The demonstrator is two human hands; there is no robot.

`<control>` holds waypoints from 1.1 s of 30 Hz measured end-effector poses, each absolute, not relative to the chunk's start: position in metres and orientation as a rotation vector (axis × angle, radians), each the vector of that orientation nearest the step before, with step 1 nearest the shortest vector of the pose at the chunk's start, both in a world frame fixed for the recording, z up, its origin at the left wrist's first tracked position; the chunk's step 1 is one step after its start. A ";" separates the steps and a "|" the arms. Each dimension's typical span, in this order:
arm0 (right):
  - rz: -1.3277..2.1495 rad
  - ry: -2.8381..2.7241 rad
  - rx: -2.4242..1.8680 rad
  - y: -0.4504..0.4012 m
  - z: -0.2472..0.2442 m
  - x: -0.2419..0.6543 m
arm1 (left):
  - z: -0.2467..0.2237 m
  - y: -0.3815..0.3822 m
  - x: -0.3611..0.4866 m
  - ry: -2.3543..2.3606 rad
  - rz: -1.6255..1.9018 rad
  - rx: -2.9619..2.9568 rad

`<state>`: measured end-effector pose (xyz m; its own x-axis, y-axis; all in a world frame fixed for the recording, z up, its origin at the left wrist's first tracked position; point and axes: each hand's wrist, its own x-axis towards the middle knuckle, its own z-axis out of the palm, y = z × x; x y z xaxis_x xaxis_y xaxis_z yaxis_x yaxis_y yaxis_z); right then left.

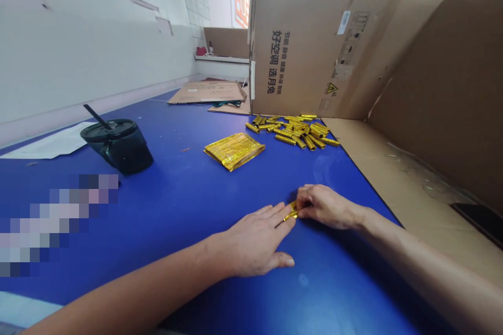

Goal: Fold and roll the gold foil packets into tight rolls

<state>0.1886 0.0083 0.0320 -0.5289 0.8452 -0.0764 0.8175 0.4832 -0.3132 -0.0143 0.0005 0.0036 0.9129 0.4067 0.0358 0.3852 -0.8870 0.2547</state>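
A small strip of shiny gold foil (291, 212) lies on the blue table between my hands. My left hand (257, 241) is spread flat, its fingertips pressing the strip's left end against the surface. On the other end, my right hand (324, 205) is closed with its fingers pinching the foil; part of the strip is hidden under them. Farther forward sits a flat stack of gold foil sheets (234, 151). Behind it to the right is a loose pile of small folded gold foil pieces (301, 131), several of them tube-like.
A dark lidded cup with a straw (123, 146) stands on the left, beside white paper (51, 141). A large cardboard box (306, 63) walls off the back and right. Flat cardboard (204, 92) lies at the far end of the blue table (173, 193). A patch at left is pixelated.
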 end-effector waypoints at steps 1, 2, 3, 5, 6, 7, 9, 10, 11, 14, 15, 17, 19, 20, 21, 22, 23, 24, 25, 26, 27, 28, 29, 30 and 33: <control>0.501 -2.626 -1.486 0.008 0.032 0.188 | 0.004 0.001 -0.015 0.589 0.133 2.828; 0.518 -2.625 -1.489 0.008 0.032 0.188 | 0.004 0.001 -0.015 0.582 0.137 2.823; 0.532 -2.625 -1.487 0.008 0.033 0.187 | 0.004 0.001 -0.016 0.578 0.140 2.820; 0.561 -2.627 -1.470 0.007 0.033 0.187 | 0.005 0.002 -0.016 0.569 0.143 2.817; 0.572 -2.625 -1.459 0.007 0.033 0.188 | 0.006 0.002 -0.016 0.569 0.141 2.816; 0.585 -2.616 -1.452 0.006 0.033 0.189 | 0.006 0.002 -0.016 0.569 0.136 2.817; 0.633 -2.574 -1.465 0.004 0.033 0.191 | 0.007 0.002 -0.016 0.573 0.125 2.817; 0.659 -2.543 -1.487 0.003 0.033 0.192 | 0.007 0.002 -0.016 0.575 0.122 2.816; 0.676 -2.511 -1.515 0.002 0.033 0.194 | 0.007 0.002 -0.016 0.575 0.122 2.815; 0.632 -2.463 -1.559 -0.001 0.033 0.196 | 0.005 0.002 -0.016 0.569 0.132 2.811; 0.596 -2.473 -1.548 -0.002 0.032 0.197 | 0.005 0.002 -0.016 0.567 0.134 2.812; 0.536 -2.510 -1.512 -0.002 0.031 0.196 | 0.004 0.002 -0.016 0.571 0.139 2.811; 0.514 -2.551 -1.477 -0.001 0.031 0.195 | 0.004 0.002 -0.016 0.574 0.141 2.809; 0.516 -2.569 -1.463 0.000 0.031 0.195 | 0.004 0.002 -0.016 0.575 0.137 2.807; 0.519 -2.582 -1.451 0.000 0.031 0.194 | 0.004 0.002 -0.017 0.575 0.130 2.806; 0.523 -2.593 -1.439 0.001 0.032 0.194 | 0.005 0.002 -0.017 0.575 0.122 2.805; 0.528 -2.601 -1.427 0.002 0.032 0.193 | 0.005 0.003 -0.017 0.572 0.113 2.805; 0.537 -2.607 -1.417 0.002 0.033 0.193 | 0.005 0.003 -0.017 0.569 0.104 2.804; 0.547 -2.608 -1.411 0.002 0.033 0.193 | 0.006 0.003 -0.017 0.566 0.098 2.803; 0.562 -2.601 -1.410 0.002 0.033 0.193 | 0.006 0.003 -0.017 0.563 0.094 2.803; 0.583 -2.587 -1.414 0.002 0.033 0.193 | 0.006 0.004 -0.017 0.564 0.093 2.802; 0.613 -2.567 -1.424 0.003 0.033 0.193 | 0.006 0.004 -0.017 0.564 0.095 2.802; 0.649 -2.537 -1.445 0.003 0.033 0.194 | 0.006 0.004 -0.017 0.562 0.099 2.803; 0.690 -2.504 -1.473 0.004 0.032 0.194 | 0.006 0.004 -0.017 0.559 0.104 2.804; 0.781 -2.439 -1.550 0.007 0.032 0.192 | 0.006 0.003 -0.017 0.548 0.111 2.808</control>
<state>0.1924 0.0067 0.0323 -0.4557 0.8776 -0.1486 0.8009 0.3314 -0.4988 -0.0171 0.0026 0.0060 0.9252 0.3788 0.0221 0.3574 -0.8895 0.2846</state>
